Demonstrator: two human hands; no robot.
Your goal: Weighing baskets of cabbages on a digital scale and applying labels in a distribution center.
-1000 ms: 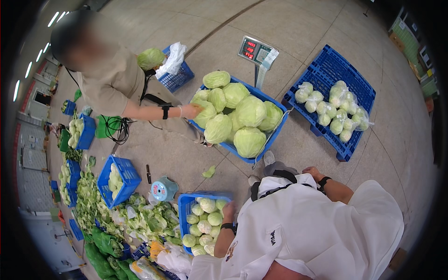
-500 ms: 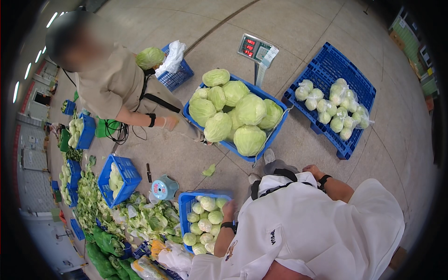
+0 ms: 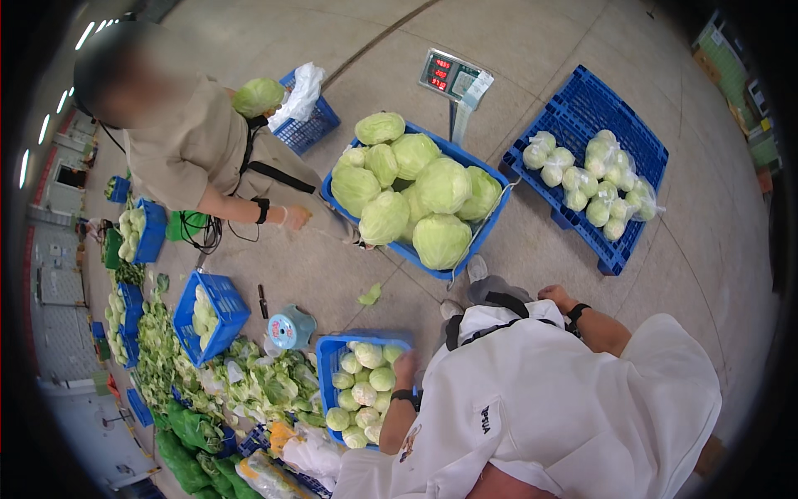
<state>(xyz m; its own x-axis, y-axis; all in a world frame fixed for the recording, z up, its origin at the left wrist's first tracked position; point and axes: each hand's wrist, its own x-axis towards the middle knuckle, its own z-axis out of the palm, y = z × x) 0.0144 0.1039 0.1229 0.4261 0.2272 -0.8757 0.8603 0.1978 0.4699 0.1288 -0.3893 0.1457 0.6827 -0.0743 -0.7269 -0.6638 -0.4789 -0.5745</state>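
Note:
My left hand (image 3: 405, 370) hangs at the right edge of a blue crate (image 3: 330, 359) of small pale cabbages (image 3: 365, 393); its fingers are too indistinct to read. At my other side, my right hand (image 3: 558, 296) is loosely closed, with nothing visible in it. Ahead of me a blue crate (image 3: 501, 202) heaped with large green cabbages (image 3: 443, 186) sits at a scale with a lit display (image 3: 443, 73). Across from me stands a person in a beige shirt (image 3: 170, 141), with a large cabbage (image 3: 258, 98) at one hand and the other hand (image 3: 295, 218) near the waist.
Bagged cabbages (image 3: 615, 170) lie on a blue pallet (image 3: 619, 108) at right. A blue stool (image 3: 292, 327), a crate of pale vegetables (image 3: 229, 309) and piled loose leaves (image 3: 266, 378) are at left. Green sacks (image 3: 179, 449) lie lower left. Behind the person stands a blue basket (image 3: 309, 131).
The floor scene has shifted slightly up and left in view. The other person's cabbage sits a little farther left and higher. My hands stay in nearly the same places.

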